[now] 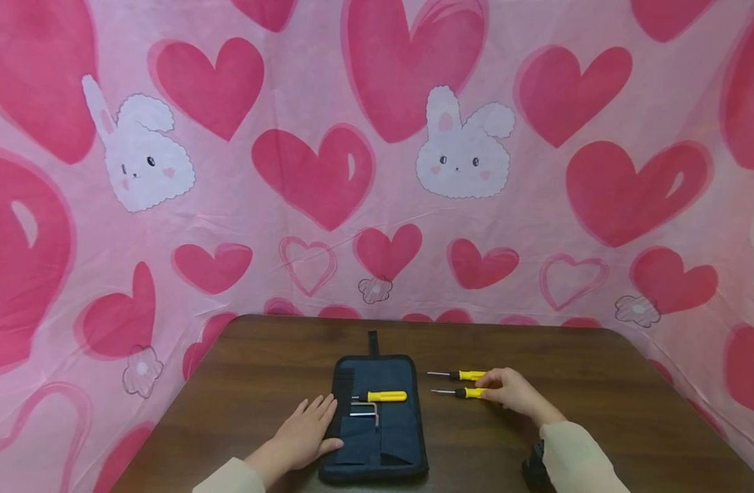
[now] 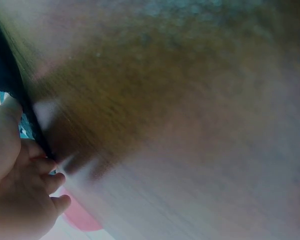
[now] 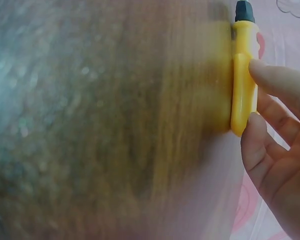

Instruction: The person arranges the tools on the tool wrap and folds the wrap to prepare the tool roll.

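Observation:
An opened dark tool pouch [image 1: 385, 373] lies on the table, a yellow-handled screwdriver [image 1: 385, 396] and an L-shaped hex key [image 1: 375, 411] in its slots. My left hand [image 1: 305, 428] rests on the pouch's left edge with fingers extended; the left wrist view shows the fingers along the dark edge. To the pouch's right, my right hand [image 1: 512, 392] pinches the yellow handle of the nearer screwdriver [image 1: 473, 393], its shaft pointing left. Just behind it, parallel, is another yellow screwdriver [image 1: 469, 375], its handle end close to my fingers.
The brown wooden table [image 1: 278, 349] reaches back to a pink cloth [image 1: 315, 274] printed with hearts and rabbits. A black strap [image 1: 373, 342] sticks out from the pouch's far edge. Something black [image 1: 535, 467] sits beside my right sleeve.

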Demonstrator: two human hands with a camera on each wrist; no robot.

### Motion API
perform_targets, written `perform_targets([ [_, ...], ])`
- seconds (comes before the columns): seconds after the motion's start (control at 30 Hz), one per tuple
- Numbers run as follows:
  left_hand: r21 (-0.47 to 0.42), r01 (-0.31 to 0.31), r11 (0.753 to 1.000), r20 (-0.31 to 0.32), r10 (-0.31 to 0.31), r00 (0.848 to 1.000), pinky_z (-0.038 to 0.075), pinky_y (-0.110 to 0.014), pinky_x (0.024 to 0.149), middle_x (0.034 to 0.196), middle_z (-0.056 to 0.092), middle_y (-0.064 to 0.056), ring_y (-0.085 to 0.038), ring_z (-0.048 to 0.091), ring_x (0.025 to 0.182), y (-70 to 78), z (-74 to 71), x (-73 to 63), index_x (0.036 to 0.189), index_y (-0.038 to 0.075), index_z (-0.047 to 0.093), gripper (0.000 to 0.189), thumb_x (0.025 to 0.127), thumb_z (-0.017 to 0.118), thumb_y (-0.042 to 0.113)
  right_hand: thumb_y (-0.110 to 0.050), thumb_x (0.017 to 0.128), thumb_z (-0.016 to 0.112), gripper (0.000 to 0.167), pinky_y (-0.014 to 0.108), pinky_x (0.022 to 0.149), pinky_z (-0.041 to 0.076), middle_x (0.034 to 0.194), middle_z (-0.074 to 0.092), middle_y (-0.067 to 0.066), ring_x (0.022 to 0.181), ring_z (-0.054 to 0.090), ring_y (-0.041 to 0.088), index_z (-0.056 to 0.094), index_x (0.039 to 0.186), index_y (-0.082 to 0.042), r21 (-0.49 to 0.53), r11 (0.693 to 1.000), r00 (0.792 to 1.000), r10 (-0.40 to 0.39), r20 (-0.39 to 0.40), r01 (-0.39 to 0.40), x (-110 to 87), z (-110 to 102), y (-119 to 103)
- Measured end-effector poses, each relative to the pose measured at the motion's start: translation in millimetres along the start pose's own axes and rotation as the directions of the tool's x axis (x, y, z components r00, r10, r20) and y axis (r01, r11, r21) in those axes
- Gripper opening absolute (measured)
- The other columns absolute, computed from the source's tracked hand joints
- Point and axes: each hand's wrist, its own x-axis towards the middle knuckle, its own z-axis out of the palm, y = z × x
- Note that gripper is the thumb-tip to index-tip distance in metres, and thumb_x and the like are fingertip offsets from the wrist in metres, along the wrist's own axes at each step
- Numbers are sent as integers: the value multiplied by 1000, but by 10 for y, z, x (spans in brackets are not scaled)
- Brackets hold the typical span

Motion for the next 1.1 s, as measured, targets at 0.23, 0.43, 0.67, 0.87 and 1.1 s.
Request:
perform_targets([
  [0.23, 2, -6, 1000, -7, 6, 1000, 26, -52, 101, 138, 40, -19, -35, 36, 127, 0, -1, 3, 134, -3, 44, 73, 86, 53, 51, -13, 80, 71, 12, 32, 56, 49, 95, 60, 7, 74, 50, 19, 69, 90, -7, -13, 1000, 1000, -1, -2, 1, -2, 10, 5],
  [0.43, -6, 1, 1000, 7, -1, 1000, 25, -51, 101, 138, 40, -19, -34, 35, 127, -1, -7, 0, 134, -2, 43, 73, 86, 53, 51, -14, 80, 71, 11, 33, 55, 49, 95, 59, 7, 73, 50, 20, 68, 89, -8, -12, 1000, 1000, -2, -8, 2, -8, 2, -1],
  [0.67, 1, 6, 1000, 14, -6, 1000, 25, -51, 101, 139, 40, -18, -34, 35, 127, -1, 3, 9, 135, -2, 43, 73, 86, 52, 52, -14, 82, 69, 12, 34, 52, 49, 95, 59, 7, 70, 49, 20, 67, 91, -7, -5, 998, 998, -57, -7, 57, 28, -7, -59],
  [0.87, 9, 11, 1000, 14, -11, 1000, 25, -51, 101, 138, 40, -18, -34, 35, 127, 9, -6, 8, 134, -2, 43, 73, 86, 52, 52, -14, 83, 69, 11, 34, 49, 48, 88, 59, 4, 68, 49, 19, 67, 91, -6, -8, 994, 994, -113, -15, 113, 86, 9, -174],
  [1.1, 15, 10, 1000, 8, -10, 1000, 26, -51, 101, 138, 41, -18, -34, 36, 127, 18, -14, 1, 134, -2, 44, 73, 86, 53, 52, -17, 82, 69, 11, 33, 52, 49, 88, 59, 2, 73, 50, 20, 68, 90, -11, -14, 995, 995, -98, -32, 98, 162, 39, -343],
])
